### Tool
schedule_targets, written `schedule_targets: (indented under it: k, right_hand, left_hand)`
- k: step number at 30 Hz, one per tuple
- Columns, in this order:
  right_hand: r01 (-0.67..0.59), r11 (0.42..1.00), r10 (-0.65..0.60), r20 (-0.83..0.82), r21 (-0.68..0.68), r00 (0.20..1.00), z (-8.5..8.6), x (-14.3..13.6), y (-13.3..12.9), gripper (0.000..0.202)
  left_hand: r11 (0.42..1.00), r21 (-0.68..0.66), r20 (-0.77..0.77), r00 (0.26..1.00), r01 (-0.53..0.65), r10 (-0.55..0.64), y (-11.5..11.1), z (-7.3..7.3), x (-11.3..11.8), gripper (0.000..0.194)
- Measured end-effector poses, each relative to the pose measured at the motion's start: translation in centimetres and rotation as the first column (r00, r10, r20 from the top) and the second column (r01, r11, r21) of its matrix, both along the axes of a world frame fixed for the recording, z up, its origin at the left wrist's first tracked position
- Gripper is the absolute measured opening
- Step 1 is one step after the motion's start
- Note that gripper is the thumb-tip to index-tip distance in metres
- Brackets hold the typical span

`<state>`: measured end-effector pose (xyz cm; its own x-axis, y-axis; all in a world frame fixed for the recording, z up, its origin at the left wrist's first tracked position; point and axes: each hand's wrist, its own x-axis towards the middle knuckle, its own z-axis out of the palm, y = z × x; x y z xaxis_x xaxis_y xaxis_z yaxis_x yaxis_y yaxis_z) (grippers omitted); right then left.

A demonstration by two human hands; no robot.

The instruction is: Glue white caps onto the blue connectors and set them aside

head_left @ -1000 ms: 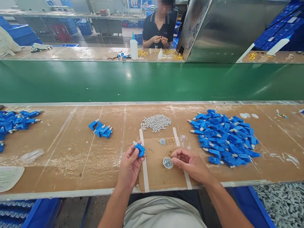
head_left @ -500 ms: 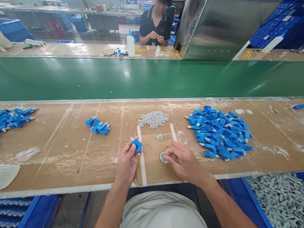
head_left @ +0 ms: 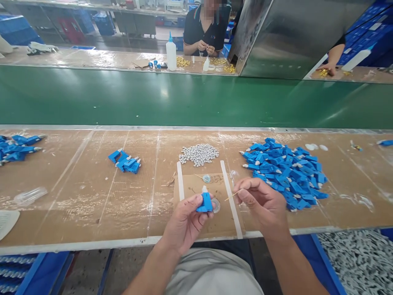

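Note:
A blue plastic part [head_left: 205, 203] with a white tip pointing up is pinched in my left hand [head_left: 188, 217], above the cardboard sheet [head_left: 196, 227]. My right hand [head_left: 264, 203] grips a thin wooden stick [head_left: 232, 196], its free end pointing left toward the blue part. Partly behind my left fingers lies a small round dish [head_left: 216, 205]. Farther back on the cardboard is a small clear cap [head_left: 206, 178] with another thin stick against it. A heap of small grey pieces [head_left: 199, 155] lies behind the sheet.
A large pile of blue parts [head_left: 285, 172] lies to the right, a small group [head_left: 125, 162] to the left. Beyond the green belt [head_left: 153, 98], a person [head_left: 205, 32] handles small items near a white bottle [head_left: 171, 55]. Another person's hand [head_left: 330, 67] touches yellow pieces at the right.
My left hand has moved right with the blue part, now more upright. My right hand has lifted away from the dish to the right, showing the stick. A hand has appeared at the far right.

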<state>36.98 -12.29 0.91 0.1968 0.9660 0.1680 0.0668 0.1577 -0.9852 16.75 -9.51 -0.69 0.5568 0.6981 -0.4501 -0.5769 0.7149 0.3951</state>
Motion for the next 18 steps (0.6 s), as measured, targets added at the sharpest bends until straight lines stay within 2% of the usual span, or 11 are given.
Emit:
schedule_targets:
  k: [3, 8, 11, 18]
  right_hand:
    - [0.033, 0.995, -0.030, -0.037, 0.095, 0.999, 1.3, -1.0, -0.1, 0.002]
    - [0.051, 0.971, -0.071, 0.080, 0.232, 0.994, 2.8, -2.5, -0.1, 0.009]
    - [0.031, 0.964, -0.063, 0.115, 0.263, 0.991, 2.8, -2.9, 0.1, 0.011]
    - [0.016, 0.971, -0.046, 0.119, 0.240, 0.992, 2.1, -3.0, 0.5, 0.012]
  left_hand:
    - [0.999, -0.009, 0.027, 0.999, 0.031, -0.031, -0.2, 0.6, 0.7, 0.028]
    - [0.999, 0.007, 0.025, 0.999, 0.044, -0.044, -0.4, 0.9, 1.2, 0.027]
    - [0.999, 0.018, 0.016, 0.999, 0.044, -0.045, -0.5, 0.8, 1.3, 0.024]
    - [0.997, 0.043, -0.011, 0.998, 0.063, -0.062, -0.7, 0.4, 1.3, 0.026]
